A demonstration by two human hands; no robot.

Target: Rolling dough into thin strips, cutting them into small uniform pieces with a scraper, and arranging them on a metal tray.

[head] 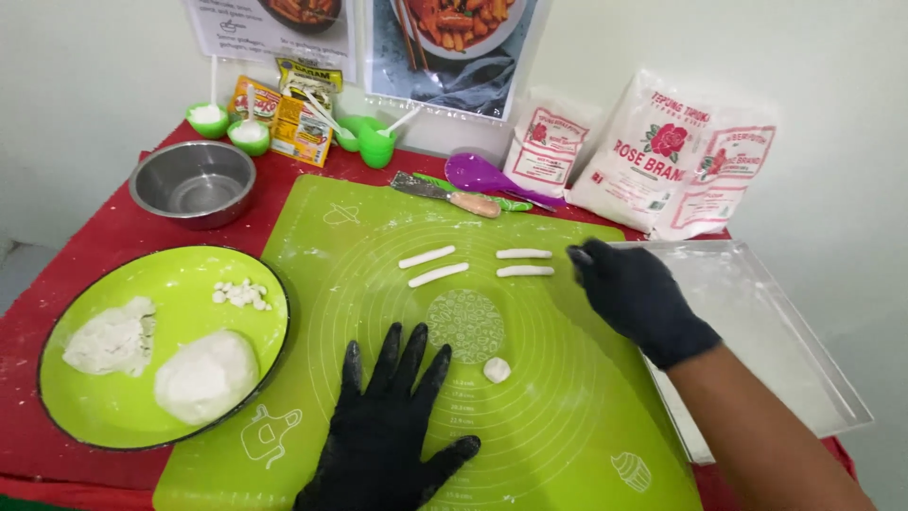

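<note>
Left hand (392,416) flat, fingers spread, on green mat (567,416); grip empty.

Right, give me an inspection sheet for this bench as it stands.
Surface: green silicone mat on a red cloth, lightly floured.
Job's things: four dough sticks in two pairs; small dough ball near the mat's centre.
Clutter: green plate with dough lumps, steel bowl, purple spoon, flour bags, floured tray, small green cups.
Grips: left hand flat on the mat, fingers spread; right hand by the tray's corner, holding nothing visible; both in black gloves.
Cables: nothing seen.
Surroundings: pale wall with food posters.
</note>
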